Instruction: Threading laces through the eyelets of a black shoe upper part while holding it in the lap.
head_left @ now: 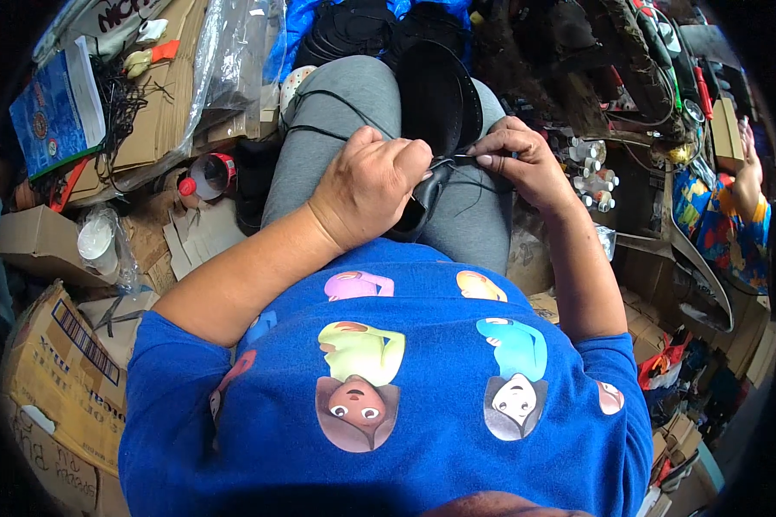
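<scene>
Item: one black shoe (440, 95), upper centre of the frame, resting on the grey-trousered thighs (336, 103), sole part toward the top edge, dark upper toward the blue shirt (388, 345). Left hand (375, 181): curled into a fist against the shoe; what lies inside its fingers cannot be told. Right hand (522, 159): thumb and forefinger pinched on a thin, light-coloured implement (466, 156), possibly a needle, at the shoe's edge. Black cord (319, 129): loose lengths over the left-hand thigh. Condition: hand-stitching, by appearance, partly done; cord remains to be drawn through, and the extent of finished seam is too small to tell. Margins: shoe's right rim faces bare trouser, leaving the right hand some room outward before the small bottles (595, 177) at right; cardboard (155, 95) and a red-labelled bottle (211, 177) bound the left, apart from the left forearm.
</scene>
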{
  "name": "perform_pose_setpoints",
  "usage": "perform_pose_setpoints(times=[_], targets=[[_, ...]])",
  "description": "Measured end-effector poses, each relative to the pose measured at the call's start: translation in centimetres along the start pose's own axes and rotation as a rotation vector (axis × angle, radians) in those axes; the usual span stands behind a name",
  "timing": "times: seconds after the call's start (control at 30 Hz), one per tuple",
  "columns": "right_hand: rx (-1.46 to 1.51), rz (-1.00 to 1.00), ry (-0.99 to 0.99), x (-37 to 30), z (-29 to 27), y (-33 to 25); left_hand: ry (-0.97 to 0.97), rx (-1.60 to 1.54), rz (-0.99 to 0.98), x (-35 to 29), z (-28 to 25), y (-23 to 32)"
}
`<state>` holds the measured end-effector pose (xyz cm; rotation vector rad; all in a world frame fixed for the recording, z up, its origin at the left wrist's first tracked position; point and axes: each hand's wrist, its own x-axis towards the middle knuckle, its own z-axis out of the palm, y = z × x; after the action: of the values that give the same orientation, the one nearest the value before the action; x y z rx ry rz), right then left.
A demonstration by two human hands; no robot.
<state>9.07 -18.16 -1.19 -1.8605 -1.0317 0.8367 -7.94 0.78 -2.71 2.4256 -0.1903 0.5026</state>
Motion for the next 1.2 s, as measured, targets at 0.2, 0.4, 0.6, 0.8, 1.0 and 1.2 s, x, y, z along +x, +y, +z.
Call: perform_pose_setpoints(times=[0.2, 0.4, 0.6, 0.8, 1.0, 1.2], targets=[[0.031, 0.015, 0.061, -0.3, 1.0, 0.0, 0.003, -0.136, -0.09, 0.1, -0.1, 0.0], [-0.39, -0.169, 0.231, -1.0, 2.5, -1.5, -0.077, -0.118, -0.107, 0.8, -1.3, -0.4], [-0.599, -0.217, 0.318, -2.7, 3.2, -2.5, 0.035, -0.021, -0.232, 2.2, -5.6, -4.3], [-0.679, -0.25, 0.357, -3.5, 3.5, -2.1, -0.153, 0.0, -0.241, 2.0, -6.5, -4.4], [-0.676, -0.223, 0.3, -3.9, 4.3, -2.4, -0.135, 0.062, -0.207, 3.6, -4.6, -3.5], [-0.649, -0.221, 0.29, -4.1, 4.1, -2.2, 0.002, -0.085, -0.318, 6.4, -7.0, -9.3]])
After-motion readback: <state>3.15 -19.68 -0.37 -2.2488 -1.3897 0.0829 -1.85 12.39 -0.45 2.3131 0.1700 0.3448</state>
